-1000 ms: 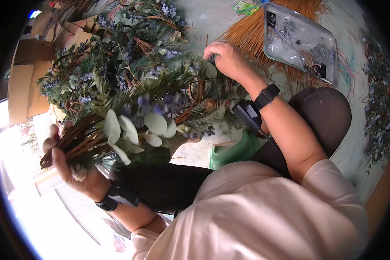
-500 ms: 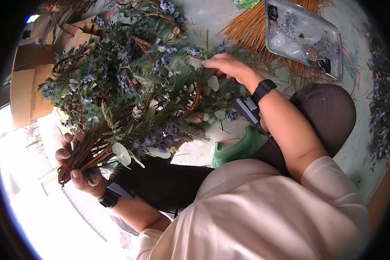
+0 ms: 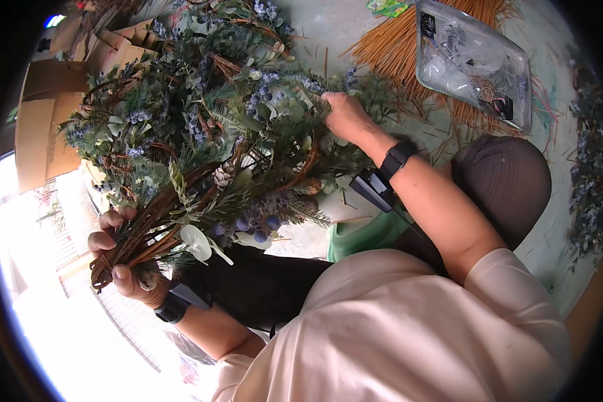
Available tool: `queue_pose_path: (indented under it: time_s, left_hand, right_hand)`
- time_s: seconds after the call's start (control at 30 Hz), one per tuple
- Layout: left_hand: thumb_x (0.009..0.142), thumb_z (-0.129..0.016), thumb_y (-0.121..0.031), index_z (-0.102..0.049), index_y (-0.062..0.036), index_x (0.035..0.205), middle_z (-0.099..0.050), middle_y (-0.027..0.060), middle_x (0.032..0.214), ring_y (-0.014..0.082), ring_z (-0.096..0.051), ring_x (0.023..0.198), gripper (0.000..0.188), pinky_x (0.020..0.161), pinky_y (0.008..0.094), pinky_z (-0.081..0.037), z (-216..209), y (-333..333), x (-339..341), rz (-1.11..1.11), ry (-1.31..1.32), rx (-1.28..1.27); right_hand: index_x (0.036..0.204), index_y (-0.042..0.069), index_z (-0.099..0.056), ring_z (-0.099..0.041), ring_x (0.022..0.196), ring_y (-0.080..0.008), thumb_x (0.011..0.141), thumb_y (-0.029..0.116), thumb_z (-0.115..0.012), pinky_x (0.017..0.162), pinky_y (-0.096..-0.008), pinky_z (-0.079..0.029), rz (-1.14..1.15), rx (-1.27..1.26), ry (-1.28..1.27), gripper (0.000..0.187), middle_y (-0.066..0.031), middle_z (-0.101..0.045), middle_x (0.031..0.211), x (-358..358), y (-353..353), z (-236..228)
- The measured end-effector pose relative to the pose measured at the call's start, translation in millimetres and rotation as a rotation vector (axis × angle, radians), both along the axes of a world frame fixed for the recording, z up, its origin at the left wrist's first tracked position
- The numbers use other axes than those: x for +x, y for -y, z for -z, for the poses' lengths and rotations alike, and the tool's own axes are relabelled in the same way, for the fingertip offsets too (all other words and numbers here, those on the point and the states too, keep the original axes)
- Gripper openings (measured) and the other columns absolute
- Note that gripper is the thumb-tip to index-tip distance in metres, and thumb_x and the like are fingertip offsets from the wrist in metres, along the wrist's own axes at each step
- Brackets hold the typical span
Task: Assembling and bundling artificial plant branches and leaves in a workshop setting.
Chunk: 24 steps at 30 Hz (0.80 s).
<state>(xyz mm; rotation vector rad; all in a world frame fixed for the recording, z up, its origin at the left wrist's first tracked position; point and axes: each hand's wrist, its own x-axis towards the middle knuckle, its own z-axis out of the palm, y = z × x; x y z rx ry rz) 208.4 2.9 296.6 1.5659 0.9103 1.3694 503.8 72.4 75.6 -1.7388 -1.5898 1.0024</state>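
At the lower left, my left hand [image 3: 124, 258] is wrapped round the bound brown stem end of a greenery swag [image 3: 211, 191]. The swag spreads up and right, with pine sprigs, eucalyptus leaves, blue berries and a pine cone [image 3: 224, 175]. Near its far right part, my right hand [image 3: 348, 115] is closed with fingertips pinched at the foliage beside a blue berry sprig; the fingertips are partly hidden. Behind the swag lies a pile of similar greenery [image 3: 161, 87] with twig vines and blue berries, and the two overlap.
Cardboard boxes [image 3: 43, 144] stand at the far left. A clear plastic tray [image 3: 442, 87] with loose bits rests on a bundle of brown sticks [image 3: 388, 47] at the far right. A green plastic stool or tub [image 3: 355, 236] is beside my knee [image 3: 506, 181]. More greenery [image 3: 588, 161] lies along the right edge.
My right hand has turned and its fingers have closed in at the foliage. The swag has shifted slightly right at its middle; my left hand keeps its grip.
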Motion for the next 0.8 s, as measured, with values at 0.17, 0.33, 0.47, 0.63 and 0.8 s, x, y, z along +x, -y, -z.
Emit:
queue_pose_path:
  time_s: [0.17, 0.33, 0.47, 0.63, 0.8]
  left_hand:
    - [0.069, -0.064, -0.031, -0.045, -0.0085, 0.091, -0.045, 0.0147, 0.102, 0.0319, -0.046, 0.101, 0.037, 0.089, 0.0475, -0.038, -0.1, 0.4, -3.4, -0.014, -0.003, 0.003]
    - [0.066, -0.065, -0.037, -0.04, -0.0101, 0.082, -0.044, 0.0132, 0.092, 0.0299, -0.046, 0.093, 0.04, 0.083, 0.0444, -0.039, -1.0, 2.0, 5.7, -0.181, -0.048, 0.019]
    - [0.066, -0.066, -0.038, -0.042, -0.0099, 0.084, -0.044, 0.0136, 0.095, 0.0303, -0.046, 0.094, 0.041, 0.085, 0.045, -0.036, 4.7, 9.5, 1.1, -0.168, -0.02, 0.017]
    - [0.062, -0.068, -0.034, -0.042, -0.0089, 0.09, -0.041, 0.0116, 0.092, 0.0283, -0.042, 0.094, 0.046, 0.086, 0.0433, -0.035, 6.2, 24.8, -22.4, -0.101, 0.051, -0.03]
    - [0.056, -0.073, -0.033, -0.038, -0.0107, 0.087, -0.038, 0.0079, 0.089, 0.0254, -0.041, 0.087, 0.052, 0.08, 0.0419, -0.036, 12.6, 39.0, -39.3, -0.089, 0.104, -0.093]
  right_hand:
    - [0.103, 0.003, -0.055, -0.056, 0.081, -0.0357, 0.066, 0.006, -0.053, 0.07, -0.0389, -0.044, 0.009, -0.059, -0.205, 0.037, -0.0211, -0.059, 0.084, 2.2, 2.3, -14.2]
    - [0.079, 0.002, -0.052, -0.046, 0.058, -0.0152, 0.064, -0.001, -0.053, 0.053, -0.031, -0.039, 0.098, -0.114, -0.422, 0.016, -0.0071, -0.049, 0.061, -0.1, 4.4, -18.5]
    - [0.081, 0.002, -0.053, -0.047, 0.051, -0.0114, 0.066, -0.001, -0.055, 0.045, -0.0261, -0.037, 0.122, -0.394, -0.561, 0.016, -0.0032, -0.05, 0.06, -0.3, 5.8, -37.1]
    - [0.09, 0.002, -0.055, -0.056, 0.057, -0.0129, 0.07, 0.009, -0.058, 0.047, -0.0252, -0.043, -0.161, -0.428, -0.639, 0.021, -0.0049, -0.056, 0.073, 24.9, -6.3, -22.3]
    - [0.083, 0.004, -0.056, -0.058, 0.059, -0.0151, 0.075, 0.015, -0.053, 0.048, -0.0257, -0.043, 0.327, -0.278, -0.388, 0.014, -0.0046, -0.058, 0.072, 66.3, -25.2, 13.0]
